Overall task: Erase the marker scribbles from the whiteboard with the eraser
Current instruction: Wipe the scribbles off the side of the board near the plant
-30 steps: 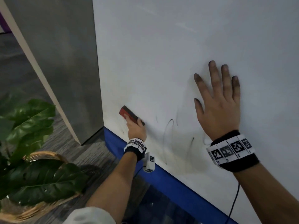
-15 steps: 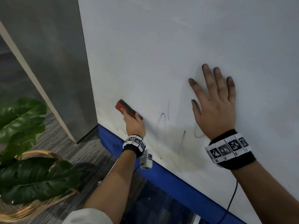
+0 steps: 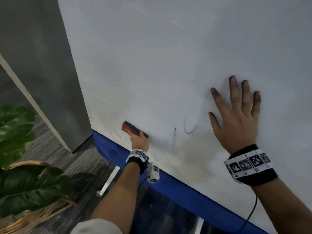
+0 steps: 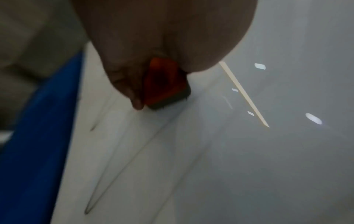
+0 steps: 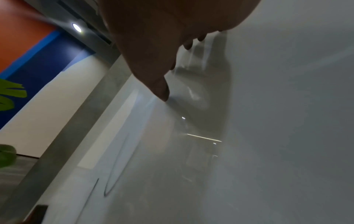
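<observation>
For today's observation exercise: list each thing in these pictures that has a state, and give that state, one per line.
whiteboard: partly cleaned, marks remain low down
marker scribbles: not yet erased
eraser: pressed against the board
left hand: grips the eraser
right hand: flat on the board, fingers spread, tips dark-smudged

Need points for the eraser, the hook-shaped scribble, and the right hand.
eraser (image 3: 130, 128): head view, on its red back, left of the gripping fingers.
hook-shaped scribble (image 3: 189, 132): head view, on the bottom of its curve.
right hand (image 3: 236, 122): head view, on the back of the hand, flat on the board.
</observation>
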A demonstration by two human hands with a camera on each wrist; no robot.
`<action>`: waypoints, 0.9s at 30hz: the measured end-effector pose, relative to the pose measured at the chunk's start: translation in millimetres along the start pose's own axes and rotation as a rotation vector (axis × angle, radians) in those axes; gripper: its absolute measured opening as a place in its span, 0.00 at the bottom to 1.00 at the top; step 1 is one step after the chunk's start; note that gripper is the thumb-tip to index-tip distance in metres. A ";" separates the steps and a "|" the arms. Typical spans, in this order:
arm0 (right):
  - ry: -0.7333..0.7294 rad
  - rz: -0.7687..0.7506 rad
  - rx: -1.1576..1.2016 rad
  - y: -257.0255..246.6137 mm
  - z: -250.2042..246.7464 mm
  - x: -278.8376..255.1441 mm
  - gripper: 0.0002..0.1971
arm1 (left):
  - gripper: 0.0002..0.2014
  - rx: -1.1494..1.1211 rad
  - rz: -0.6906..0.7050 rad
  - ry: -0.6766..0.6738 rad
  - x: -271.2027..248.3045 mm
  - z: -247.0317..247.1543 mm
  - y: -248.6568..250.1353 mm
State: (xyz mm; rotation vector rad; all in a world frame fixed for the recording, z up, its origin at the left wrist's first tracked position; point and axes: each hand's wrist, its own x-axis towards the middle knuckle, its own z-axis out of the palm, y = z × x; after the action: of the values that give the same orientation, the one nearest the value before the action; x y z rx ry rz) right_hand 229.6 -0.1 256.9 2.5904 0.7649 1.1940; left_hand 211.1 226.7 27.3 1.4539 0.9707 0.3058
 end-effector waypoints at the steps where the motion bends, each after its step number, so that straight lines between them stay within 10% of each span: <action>1: -0.017 -0.004 -0.009 5.1 0.5 -10.2 0.35 | 0.38 0.000 -0.085 0.004 1.8 0.2 -6.0; 4: -0.044 -0.015 -0.030 14.3 2.5 -29.1 0.36 | 0.38 0.043 -0.022 0.066 -13.6 11.7 10.7; 10: -0.071 0.007 -0.022 26.5 5.1 -44.7 0.38 | 0.37 0.188 0.837 0.051 -121.0 51.6 76.6; 13: -0.079 0.022 -0.009 33.2 5.2 -54.3 0.40 | 0.37 0.210 0.796 0.103 -118.7 64.0 67.9; 19: -0.112 -0.016 0.004 47.2 8.7 -70.6 0.42 | 0.38 -0.001 0.227 0.103 -95.8 56.7 20.9; 25: -0.110 -0.010 0.020 43.5 11.5 -78.1 0.44 | 0.35 0.220 0.947 -0.070 -159.5 90.7 36.3; 27: -0.121 -0.015 0.025 45.6 13.5 -81.1 0.45 | 0.36 0.233 0.906 -0.057 -152.0 94.7 23.9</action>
State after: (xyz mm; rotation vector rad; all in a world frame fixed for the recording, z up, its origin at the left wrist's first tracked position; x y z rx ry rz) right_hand 212.8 -81.0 211.9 2.6440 0.7781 1.0185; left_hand 194.8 57.7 89.0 2.0483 0.2442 0.8168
